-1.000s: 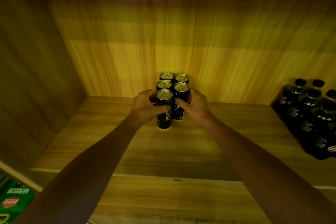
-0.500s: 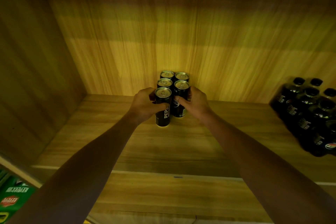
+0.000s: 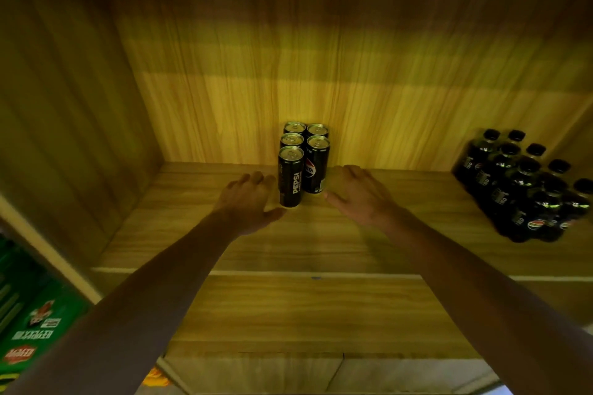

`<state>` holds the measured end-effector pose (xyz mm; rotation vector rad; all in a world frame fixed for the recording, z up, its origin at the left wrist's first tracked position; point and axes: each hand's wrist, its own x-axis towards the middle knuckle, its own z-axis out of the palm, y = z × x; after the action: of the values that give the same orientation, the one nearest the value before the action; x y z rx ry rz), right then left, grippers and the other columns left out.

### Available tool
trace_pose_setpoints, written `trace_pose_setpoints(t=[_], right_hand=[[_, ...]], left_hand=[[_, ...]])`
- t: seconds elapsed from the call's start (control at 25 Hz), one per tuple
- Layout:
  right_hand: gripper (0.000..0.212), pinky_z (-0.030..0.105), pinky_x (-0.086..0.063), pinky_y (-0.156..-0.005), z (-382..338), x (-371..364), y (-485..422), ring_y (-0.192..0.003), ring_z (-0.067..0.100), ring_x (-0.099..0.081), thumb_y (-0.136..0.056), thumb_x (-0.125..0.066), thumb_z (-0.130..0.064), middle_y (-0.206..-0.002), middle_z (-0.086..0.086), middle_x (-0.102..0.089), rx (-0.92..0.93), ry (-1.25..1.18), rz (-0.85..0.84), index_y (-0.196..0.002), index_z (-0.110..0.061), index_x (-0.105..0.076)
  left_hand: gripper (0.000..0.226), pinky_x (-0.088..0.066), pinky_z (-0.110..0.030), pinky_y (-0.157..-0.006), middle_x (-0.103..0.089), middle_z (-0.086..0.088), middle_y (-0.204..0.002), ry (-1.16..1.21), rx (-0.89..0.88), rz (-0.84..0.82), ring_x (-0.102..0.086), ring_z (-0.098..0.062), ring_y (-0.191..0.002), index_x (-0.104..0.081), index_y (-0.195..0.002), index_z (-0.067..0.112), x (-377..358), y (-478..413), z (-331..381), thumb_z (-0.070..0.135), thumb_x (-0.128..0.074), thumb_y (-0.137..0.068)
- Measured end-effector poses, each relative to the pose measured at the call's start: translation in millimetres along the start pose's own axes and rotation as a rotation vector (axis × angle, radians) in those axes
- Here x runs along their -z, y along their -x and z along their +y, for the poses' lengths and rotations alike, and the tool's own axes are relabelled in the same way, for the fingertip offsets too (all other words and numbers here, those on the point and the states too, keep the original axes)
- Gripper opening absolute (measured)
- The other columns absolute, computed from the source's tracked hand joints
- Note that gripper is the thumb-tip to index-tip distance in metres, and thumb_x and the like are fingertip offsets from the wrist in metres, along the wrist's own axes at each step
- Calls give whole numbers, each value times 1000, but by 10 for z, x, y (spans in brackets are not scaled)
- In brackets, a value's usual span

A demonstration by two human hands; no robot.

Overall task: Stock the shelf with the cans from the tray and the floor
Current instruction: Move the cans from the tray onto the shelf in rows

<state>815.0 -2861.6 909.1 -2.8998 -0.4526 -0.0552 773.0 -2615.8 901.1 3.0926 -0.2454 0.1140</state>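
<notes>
Black slim cans [image 3: 304,157] stand upright in two tight rows against the back panel of the wooden shelf [image 3: 314,244], three in the left row and two in the right, so we count five. In the head view our left hand [image 3: 248,200] hovers spread open just beside the front left can [image 3: 290,176], holding nothing. Our right hand [image 3: 361,192] is likewise open and empty, near the front right can [image 3: 317,165]. A pack of dark bottles [image 3: 526,186] sits well apart at the right.

Both arms reach forward, left hand [image 3: 248,202] and right hand [image 3: 361,194] open, fingers spread, palms down.
</notes>
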Motion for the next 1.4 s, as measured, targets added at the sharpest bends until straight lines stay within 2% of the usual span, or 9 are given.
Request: trace_pose_setpoints(t=[0.12, 0.32, 0.6, 0.8, 0.96, 1.08, 1.24, 1.4], right_hand=[[69, 47, -37, -111, -105, 19, 381, -143, 32, -33, -97, -45, -58, -157, 12, -34, 54, 133, -51, -152, -19, -30], [72, 47, -37, -112, -355, -45, 896, -144, 32, -32, -95, -45, -61, -158, 11, -32, 75, 174, -29, -154, -23, -26], [76, 48, -33, -114, -1055, -390, 1491, -146, 32, -29, -95, -44, -62, -160, 9, -29, 266, 139, -50, -156, -20, -25], [75, 48, -40, -108, -1240, -916, 2079, -141, 30, -37, -94, -46, -63, -157, 8, -35, 373, 100, -44, -153, -18, -31], [77, 48, -40, -109, -880, -1712, 2471, -142, 30, -36, -95, -41, -65, -158, 7, -33, 315, 104, -167, -154, -19, -28], [78, 51, -42, -108, -481, -2620, 2722, -142, 32, -38, -94, -36, -68, -158, 9, -35, 207, 99, -262, -154, -19, -27], [77, 50, -47, -103, 20, -4135, 3155, -134, 33, -47, -94, -39, -66, -151, 12, -43, 106, 48, -355, -150, -15, -31], [77, 47, -49, -100, 384, -5780, 3437, -132, 30, -49, -94, -41, -67, -148, 11, -47, 47, 52, -389, -148, -13, -34]], left_hand=[[75, -43, -44, -101, -47, -9, -142, -46, -106, -28, -48, -29, -128, -37, -147, 19, -24, 291, 78, 65, -50, -89], [78, -43, -43, -102, -49, -9, -142, -24, -140, -8, -49, -31, -128, -39, -147, 17, -72, 795, 89, 68, -48, -88], [80, -45, -44, -101, -52, -10, -140, 2, -1, -17, -52, -34, -127, -42, -146, 19, -201, 1835, -146, 70, -48, -85], [83, -43, -43, -105, -49, -11, -143, 18, 109, -152, -50, -35, -130, -38, -149, 19, -656, 2508, -22, 71, -48, -85], [77, -45, -45, -102, -50, -11, -141, 87, 101, -266, -51, -35, -128, -39, -147, 18, -1454, 2813, 195, 66, -51, -88], [77, -46, -45, -100, -51, -12, -137, 155, 89, -347, -52, -34, -125, -39, -146, 16, -2375, 2912, 349, 66, -50, -89], [76, -45, -45, -99, -48, -12, -137, 214, 63, -434, -49, -33, -126, -37, -147, 15, -3870, 3052, 554, 65, -49, -90], [69, -45, -41, -92, -52, -9, -128, 216, 19, -446, -53, -30, -118, -45, -138, 15, -5552, 3198, 659, 63, -53, -88]])
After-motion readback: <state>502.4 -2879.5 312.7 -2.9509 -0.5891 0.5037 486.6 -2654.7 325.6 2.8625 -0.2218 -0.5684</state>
